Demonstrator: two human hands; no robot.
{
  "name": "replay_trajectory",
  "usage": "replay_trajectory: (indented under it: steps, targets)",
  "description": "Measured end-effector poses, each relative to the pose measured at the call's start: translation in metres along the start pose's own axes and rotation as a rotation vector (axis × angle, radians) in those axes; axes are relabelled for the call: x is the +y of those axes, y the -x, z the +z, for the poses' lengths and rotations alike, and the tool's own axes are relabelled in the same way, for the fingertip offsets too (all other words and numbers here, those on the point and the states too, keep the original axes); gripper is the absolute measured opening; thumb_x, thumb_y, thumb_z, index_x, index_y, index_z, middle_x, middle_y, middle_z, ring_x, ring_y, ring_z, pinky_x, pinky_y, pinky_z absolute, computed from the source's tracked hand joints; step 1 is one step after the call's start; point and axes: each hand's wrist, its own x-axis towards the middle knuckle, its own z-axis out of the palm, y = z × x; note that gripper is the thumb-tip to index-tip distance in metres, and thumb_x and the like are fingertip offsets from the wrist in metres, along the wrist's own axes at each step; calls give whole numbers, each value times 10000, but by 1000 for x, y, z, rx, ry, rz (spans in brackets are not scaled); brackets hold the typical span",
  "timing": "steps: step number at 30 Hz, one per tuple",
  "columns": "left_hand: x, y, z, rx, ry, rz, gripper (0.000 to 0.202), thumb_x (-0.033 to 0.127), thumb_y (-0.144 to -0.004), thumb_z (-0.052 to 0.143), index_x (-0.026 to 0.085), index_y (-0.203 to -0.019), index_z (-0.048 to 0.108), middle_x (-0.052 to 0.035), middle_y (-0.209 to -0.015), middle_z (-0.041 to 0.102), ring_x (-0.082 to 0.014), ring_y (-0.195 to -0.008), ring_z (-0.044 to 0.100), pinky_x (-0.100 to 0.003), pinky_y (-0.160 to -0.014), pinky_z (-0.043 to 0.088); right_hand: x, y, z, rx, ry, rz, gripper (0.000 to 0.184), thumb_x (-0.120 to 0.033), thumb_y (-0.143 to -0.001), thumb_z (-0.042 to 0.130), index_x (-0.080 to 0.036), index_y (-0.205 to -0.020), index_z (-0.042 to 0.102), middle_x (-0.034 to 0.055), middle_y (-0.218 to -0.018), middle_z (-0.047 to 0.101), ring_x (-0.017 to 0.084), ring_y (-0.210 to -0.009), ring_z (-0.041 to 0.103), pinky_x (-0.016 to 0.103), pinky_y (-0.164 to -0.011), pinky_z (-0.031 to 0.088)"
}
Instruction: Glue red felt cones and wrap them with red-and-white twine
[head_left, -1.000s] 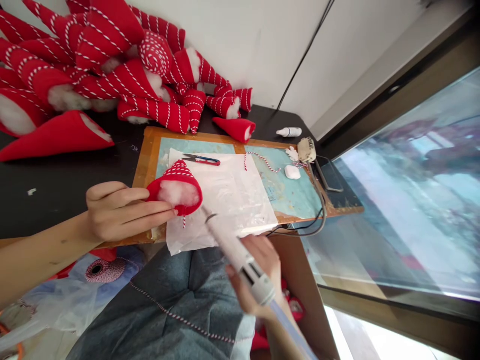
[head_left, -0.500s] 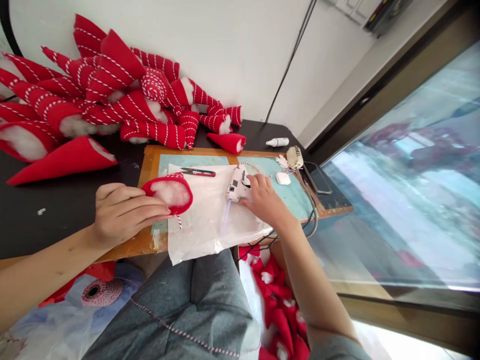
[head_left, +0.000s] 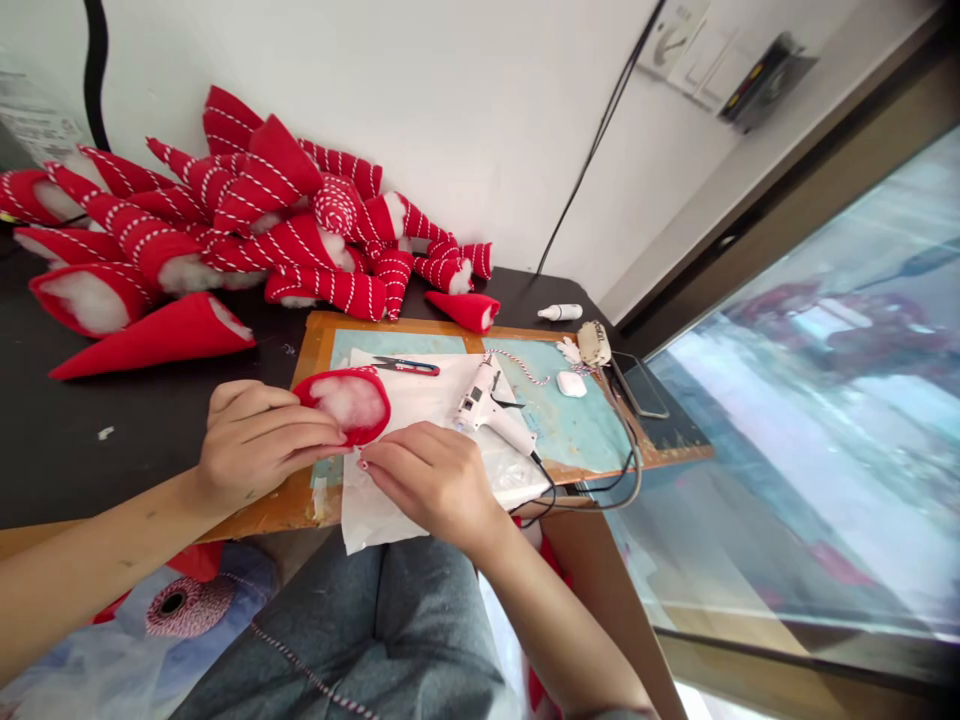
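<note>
My left hand (head_left: 262,440) grips the rim of a red felt cone (head_left: 370,437), its open end with white stuffing turned toward me. My right hand (head_left: 431,478) pinches the end of a red-and-white twisted cord (head_left: 363,463) just below that rim. A white glue gun (head_left: 491,415) lies on the white sheet (head_left: 375,520), beyond my right hand. Thread snips (head_left: 409,367) with red and blue handles rest on the sheet behind the cone. The far side of the cone is hidden.
A heap of stuffed red cones (head_left: 247,215) covers the back left of the black table (head_left: 45,440). A white bottle (head_left: 560,312), a white case (head_left: 571,384) and a phone (head_left: 640,385) lie on the right. A cord spool (head_left: 189,606) sits below left; cables hang by the board's front edge.
My right hand has let go of the glue gun, moved left and pinched the cord end at the cone. My left hand still holds the cone. The camera view has shifted slightly.
</note>
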Motion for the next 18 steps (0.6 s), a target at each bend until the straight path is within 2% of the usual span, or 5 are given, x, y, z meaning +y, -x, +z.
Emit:
replay_trajectory:
  steps: [2,4,9,14,18]
  targets:
    - [-2,0,-2,74,-41,143,151,329,-1088,691,312,-968,780,117,-817,847,-173,-758,631,-368,-757,437,-2,0,-1,-25,-16,26,282,-248,-1144,499,-270,-1038,759,3,-977,839,168,-834,747,306,-760,598]
    - [-2,-1,-3,81,-64,207,123,282,-1087,687,295,-1006,778,108,-831,851,-175,-766,635,-370,-734,442,-3,0,-1,10,-28,30,250,-242,-1128,534,-271,-1039,766,2,-975,840,171,-838,743,310,-761,602]
    - [1,0,-6,18,-36,136,190,206,-1083,644,328,-1080,791,122,-888,852,-174,-809,674,-387,-769,463,4,-4,2,141,-13,15,159,-249,-1082,647,-215,-1006,782,23,-936,832,182,-837,729,314,-765,585]
    - [-4,0,-3,59,-41,221,125,235,-1079,685,284,-1054,798,98,-880,856,-181,-807,636,-372,-775,429,9,-10,0,128,-17,80,186,-270,-1077,660,-211,-994,815,39,-943,830,194,-881,726,337,-828,577]
    - [-6,-1,0,43,-19,284,211,210,-1102,622,295,-1064,811,78,-893,862,-191,-846,647,-377,-791,421,10,-12,1,80,13,115,220,-310,-1090,645,-255,-1003,839,26,-967,841,192,-923,733,335,-853,576]
